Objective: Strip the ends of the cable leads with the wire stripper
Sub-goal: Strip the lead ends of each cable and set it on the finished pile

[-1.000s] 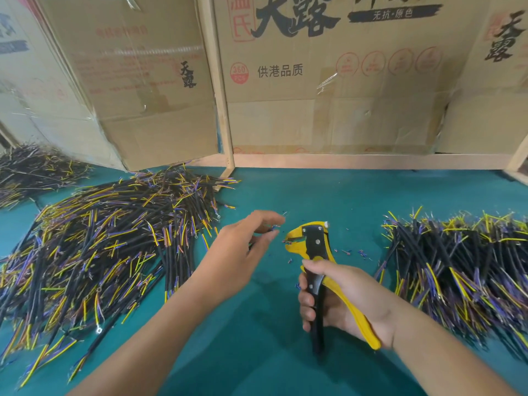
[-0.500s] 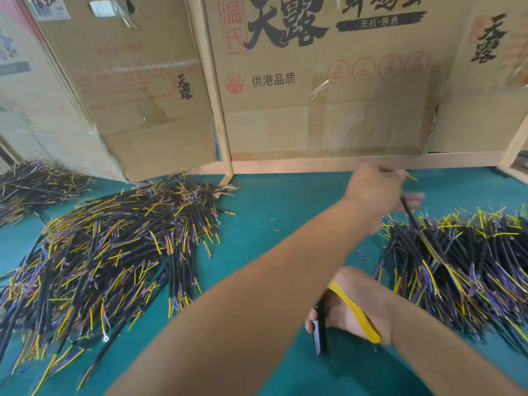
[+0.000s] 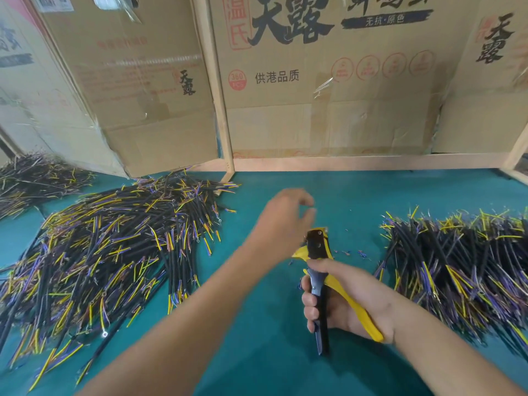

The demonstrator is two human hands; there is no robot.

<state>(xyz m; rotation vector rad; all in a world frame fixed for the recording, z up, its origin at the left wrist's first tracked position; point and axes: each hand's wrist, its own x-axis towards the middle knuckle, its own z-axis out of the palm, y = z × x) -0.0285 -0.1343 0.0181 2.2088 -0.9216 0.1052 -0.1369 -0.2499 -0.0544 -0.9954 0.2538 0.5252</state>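
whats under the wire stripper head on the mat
Below and beside the wire stripper head, small purple and blue insulation scraps dot the green mat. The left hand and tool cover whatever lies directly beneath.

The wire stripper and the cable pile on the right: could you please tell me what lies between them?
In the head view, bare green table with small blue and purple insulation scraps lies between the wire stripper and the right cable pile.
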